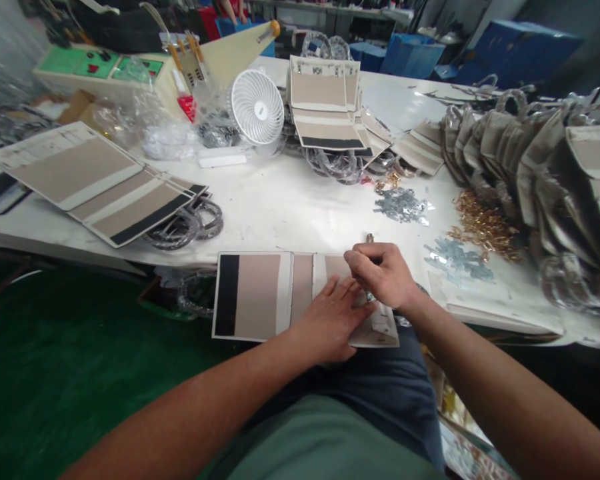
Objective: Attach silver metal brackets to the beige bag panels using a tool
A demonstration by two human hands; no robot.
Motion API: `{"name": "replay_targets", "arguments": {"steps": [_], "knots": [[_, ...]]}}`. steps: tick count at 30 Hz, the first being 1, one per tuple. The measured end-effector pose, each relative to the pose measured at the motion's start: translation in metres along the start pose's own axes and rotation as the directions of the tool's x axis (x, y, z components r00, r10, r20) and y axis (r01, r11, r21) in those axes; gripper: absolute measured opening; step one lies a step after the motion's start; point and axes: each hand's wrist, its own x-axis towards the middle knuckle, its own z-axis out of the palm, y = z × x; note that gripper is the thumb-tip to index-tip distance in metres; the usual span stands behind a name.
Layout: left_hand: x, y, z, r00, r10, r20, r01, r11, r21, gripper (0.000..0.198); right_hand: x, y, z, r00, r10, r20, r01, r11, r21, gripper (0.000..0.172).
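Note:
A flat beige bag panel (260, 293) with a black strip at its left end lies at the table's front edge, partly over my lap. My left hand (330, 320) rests spread and flat on its right half. Just above, my right hand (383, 275) is closed in a pinch near the panel's right end. A small metallic tip shows above and below its fingers, but the thing's kind is hidden. Thin metal plates (460, 260) and a heap of gold-coloured metal fittings (485, 223) lie to the right of my right hand.
More beige panels with wrapped handles lie at the left (105, 173) and stand in a stack (325, 127) at the back. A row of bag pieces (510, 147) lines the right. A white fan (257, 107) stands behind. Another metal-plate pile (403, 203) lies mid-table.

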Motion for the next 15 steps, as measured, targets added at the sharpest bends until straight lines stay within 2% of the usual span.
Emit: {"name": "replay_targets", "arguments": {"steps": [6,9,12,14,15], "knots": [[-0.002,0.000,-0.001,1.000,0.008,0.015,-0.008,1.000,0.030,0.096,-0.014,0.009,-0.009,0.991,-0.084,-0.103,0.082,0.996,-0.019,0.047],[-0.002,0.000,-0.001,1.000,0.009,0.024,-0.010,0.999,0.049,0.095,-0.021,0.005,-0.015,0.977,-0.069,-0.201,0.095,0.988,0.120,0.048],[-0.001,0.000,0.000,0.999,0.014,0.031,-0.016,0.999,0.049,0.095,-0.025,-0.005,-0.023,0.916,-0.087,-0.391,0.230,0.914,0.334,0.044],[-0.001,0.000,0.001,1.000,0.012,0.025,-0.013,0.999,0.049,0.095,-0.027,-0.007,-0.025,0.882,-0.089,-0.463,0.286,0.882,0.375,0.044],[0.000,0.000,0.001,1.000,0.008,0.022,-0.010,0.999,0.048,0.096,-0.028,-0.006,-0.024,0.887,-0.069,-0.457,0.261,0.891,0.372,0.046]]}}
